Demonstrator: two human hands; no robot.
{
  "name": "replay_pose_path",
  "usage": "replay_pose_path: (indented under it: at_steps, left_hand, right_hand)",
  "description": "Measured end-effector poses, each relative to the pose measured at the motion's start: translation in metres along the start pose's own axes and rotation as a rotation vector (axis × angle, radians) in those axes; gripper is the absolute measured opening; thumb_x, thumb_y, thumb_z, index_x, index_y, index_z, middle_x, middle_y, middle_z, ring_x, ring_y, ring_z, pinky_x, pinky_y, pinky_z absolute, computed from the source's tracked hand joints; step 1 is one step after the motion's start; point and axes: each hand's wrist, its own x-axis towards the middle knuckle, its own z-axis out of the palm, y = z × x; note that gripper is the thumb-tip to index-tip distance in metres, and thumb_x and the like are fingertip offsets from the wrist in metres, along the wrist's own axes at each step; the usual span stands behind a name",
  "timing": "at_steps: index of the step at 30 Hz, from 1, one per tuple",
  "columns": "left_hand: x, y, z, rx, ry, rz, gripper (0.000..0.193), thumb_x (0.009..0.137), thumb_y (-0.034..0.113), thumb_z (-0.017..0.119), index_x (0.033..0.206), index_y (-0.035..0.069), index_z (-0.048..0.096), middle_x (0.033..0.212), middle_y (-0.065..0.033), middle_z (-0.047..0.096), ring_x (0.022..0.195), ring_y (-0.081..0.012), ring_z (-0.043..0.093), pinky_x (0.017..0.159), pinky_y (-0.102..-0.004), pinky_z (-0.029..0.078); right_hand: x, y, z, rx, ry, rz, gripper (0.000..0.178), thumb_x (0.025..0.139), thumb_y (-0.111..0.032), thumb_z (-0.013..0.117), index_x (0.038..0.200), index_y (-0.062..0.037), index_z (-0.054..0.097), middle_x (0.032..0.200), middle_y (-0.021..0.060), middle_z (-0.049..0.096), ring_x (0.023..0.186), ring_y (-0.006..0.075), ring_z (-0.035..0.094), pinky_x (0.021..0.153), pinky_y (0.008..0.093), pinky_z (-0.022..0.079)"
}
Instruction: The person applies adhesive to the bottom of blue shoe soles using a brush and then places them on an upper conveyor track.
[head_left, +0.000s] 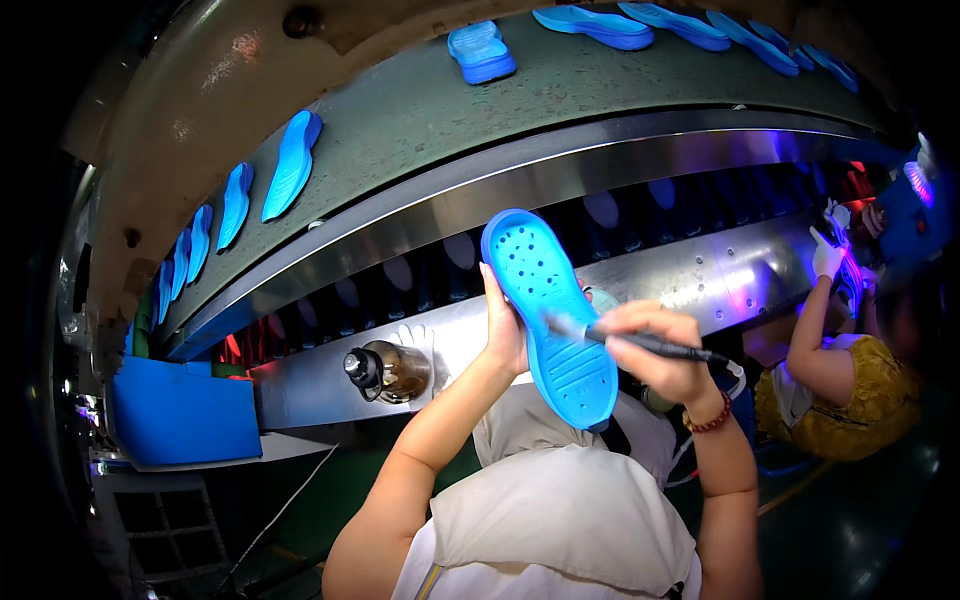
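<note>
A bright blue shoe sole [578, 385] is held up in front of me, tilted, its top face toward me. Small holes dot its wide end, and ridges cross the other half. My left hand [507, 330] grips it by its left edge, with part of the fingers hidden behind it. Over the middle of the sole, my right hand [665, 375] has its fingers closed around a slim brush [695, 352] with a black handle. The brush's tip is blurred and appears to touch or hover just above the surface; I cannot tell which.
Beyond a metal rail [480, 193], a conveyor belt [400, 130] carries several blue soles [292, 165]. A brown bottle [403, 372] with a black top stands on the steel ledge [310, 385]. At left is a blue box [185, 410]. Another person [840, 380] works at right, wearing white gloves.
</note>
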Motion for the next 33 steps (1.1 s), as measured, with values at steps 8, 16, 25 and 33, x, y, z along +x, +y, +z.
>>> replay_pose_path:
  at_steps: [8,16,25,33]
  left_hand:
    - [-0.002,0.011,0.011,-0.083,0.029,0.108,0.088,0.071,0.077,0.021,0.120,0.007,0.040,0.105,-0.0186,0.053,0.096,-0.0347,0.052,0.086,-0.0494,0.041]
    - [0.001,0.024,0.006,-0.037,0.020,0.177,0.090,0.070,0.078,0.023,0.120,0.005,0.040,0.109,-0.0186,0.051,0.100,-0.0345,0.050,0.087,-0.0485,0.040]
    - [0.002,0.032,0.019,0.024,-0.017,0.165,0.090,0.072,0.076,0.020,0.122,0.003,0.036,0.112,-0.0191,0.050,0.101,-0.0320,0.050,0.087,-0.0471,0.041]
    - [0.000,0.013,0.016,0.249,-0.024,0.273,0.063,0.086,0.052,0.032,0.127,0.004,0.030,0.119,-0.0150,0.045,0.107,-0.0244,0.049,0.090,-0.0398,0.042]
  right_hand:
    - [-0.001,0.000,0.000,0.197,-0.285,-0.047,0.019,0.068,0.000,0.064,0.087,-0.0006,0.063,0.086,0.0108,0.064,0.083,0.0188,0.061,0.077,0.0304,0.047]
    - [-0.009,0.002,-0.017,0.224,-0.489,0.046,0.021,0.068,0.002,0.065,0.089,0.0004,0.063,0.088,0.0109,0.063,0.087,0.0203,0.059,0.078,0.0290,0.045]
    - [-0.020,0.026,-0.026,0.402,-0.350,0.137,0.023,0.064,0.001,0.066,0.087,-0.0003,0.065,0.097,0.0093,0.061,0.096,0.0208,0.054,0.088,0.0319,0.039]
    - [-0.025,0.025,-0.006,0.966,0.052,0.445,0.016,0.081,0.002,0.049,0.096,0.0042,0.053,0.101,0.0187,0.056,0.092,0.0251,0.058,0.080,0.0395,0.050]
